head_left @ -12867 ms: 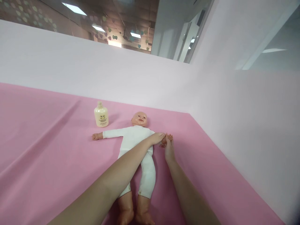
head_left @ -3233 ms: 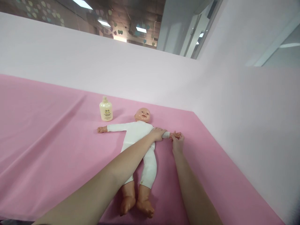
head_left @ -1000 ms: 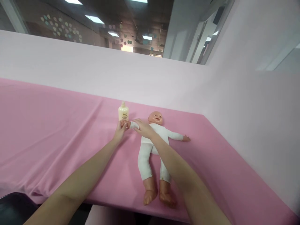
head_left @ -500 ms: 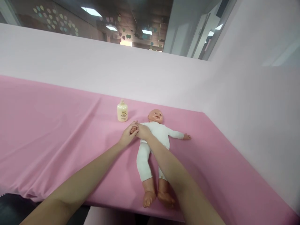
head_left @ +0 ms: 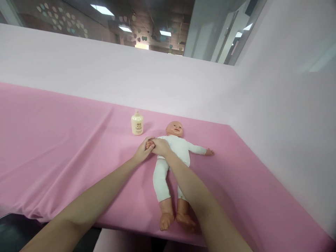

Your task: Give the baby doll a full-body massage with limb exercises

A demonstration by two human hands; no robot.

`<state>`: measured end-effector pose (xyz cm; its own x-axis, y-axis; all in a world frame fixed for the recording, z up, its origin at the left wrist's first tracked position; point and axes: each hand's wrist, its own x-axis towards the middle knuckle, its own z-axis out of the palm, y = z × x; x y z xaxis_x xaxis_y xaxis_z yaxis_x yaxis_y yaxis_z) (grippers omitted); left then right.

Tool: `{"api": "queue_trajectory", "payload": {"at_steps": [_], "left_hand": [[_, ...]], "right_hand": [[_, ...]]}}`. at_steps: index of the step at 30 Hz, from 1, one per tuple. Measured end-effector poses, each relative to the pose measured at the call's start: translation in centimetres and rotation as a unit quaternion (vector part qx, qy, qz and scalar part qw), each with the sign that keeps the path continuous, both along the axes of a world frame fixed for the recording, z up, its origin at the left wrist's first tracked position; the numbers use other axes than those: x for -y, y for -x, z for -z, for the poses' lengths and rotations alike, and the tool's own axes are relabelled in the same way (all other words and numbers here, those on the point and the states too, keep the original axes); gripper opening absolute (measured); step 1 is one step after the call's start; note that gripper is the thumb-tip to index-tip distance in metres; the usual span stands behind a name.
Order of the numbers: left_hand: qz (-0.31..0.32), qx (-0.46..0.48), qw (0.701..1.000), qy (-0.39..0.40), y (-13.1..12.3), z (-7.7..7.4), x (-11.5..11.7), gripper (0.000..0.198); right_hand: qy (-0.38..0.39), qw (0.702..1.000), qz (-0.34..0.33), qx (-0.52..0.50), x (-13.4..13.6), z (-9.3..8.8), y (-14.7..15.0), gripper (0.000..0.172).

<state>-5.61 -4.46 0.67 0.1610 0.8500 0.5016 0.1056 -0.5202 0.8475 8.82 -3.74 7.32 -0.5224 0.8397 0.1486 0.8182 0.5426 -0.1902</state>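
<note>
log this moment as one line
doll: face-up on pink cloth | left hand: cupping doll's fist | right hand: at same fist | bottle: upright, untouched

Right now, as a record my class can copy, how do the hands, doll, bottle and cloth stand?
Doll: on its back, in white
Left hand: cupped around one doll fist
Right hand: next to that fist, touching the left hand
Other doll arm: stretched out sideways
Bottle: upright, apart from both hands
Cloth: pink, creased toward the left
</note>
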Motion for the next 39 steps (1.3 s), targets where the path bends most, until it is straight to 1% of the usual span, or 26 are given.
{"api": "queue_trajectory", "payload": {"at_steps": [4,10,13,16,20,25,28,34,39], "left_hand": [[0.003,-0.012,1.000,-0.016,0.17,0.02,-0.15,0.046],[-0.032,-0.039,0.998,-0.048,-0.26,-0.24,-0.08,0.042],[-0.038,-0.048,0.996,-0.071,-0.31,-0.29,-0.09,0.042],[-0.037,-0.055,0.995,-0.076,-0.17,-0.34,-0.15,0.044],[-0.025,-0.055,0.996,-0.062,0.04,-0.49,-0.12,0.048],[-0.029,-0.035,0.998,-0.035,0.00,-0.59,0.12,0.039],[-0.023,-0.024,0.999,-0.027,0.02,-0.40,0.14,0.038],[-0.006,0.034,0.999,-0.017,0.28,-0.12,-0.17,0.042],[-0.004,0.061,0.998,-0.001,0.44,-0.32,-0.24,0.051]], "right_hand": [[0.003,1.000,-0.003,-0.002,-0.09,0.10,-0.02,0.027],[0.011,0.999,0.007,-0.030,-0.16,0.36,-0.12,0.027],[0.010,0.999,-0.001,-0.035,-0.20,0.43,-0.16,0.028],[0.006,0.999,-0.009,-0.037,-0.24,0.42,-0.18,0.026],[0.004,1.000,-0.016,-0.025,-0.28,0.30,-0.11,0.026],[0.005,1.000,-0.006,-0.008,-0.22,0.25,-0.05,0.022],[0.001,1.000,-0.013,-0.013,-0.22,0.44,-0.16,0.021],[0.005,0.999,-0.031,-0.030,-0.50,0.86,-0.36,0.031],[0.019,0.999,-0.022,-0.029,-0.60,0.82,-0.36,0.037]]}}
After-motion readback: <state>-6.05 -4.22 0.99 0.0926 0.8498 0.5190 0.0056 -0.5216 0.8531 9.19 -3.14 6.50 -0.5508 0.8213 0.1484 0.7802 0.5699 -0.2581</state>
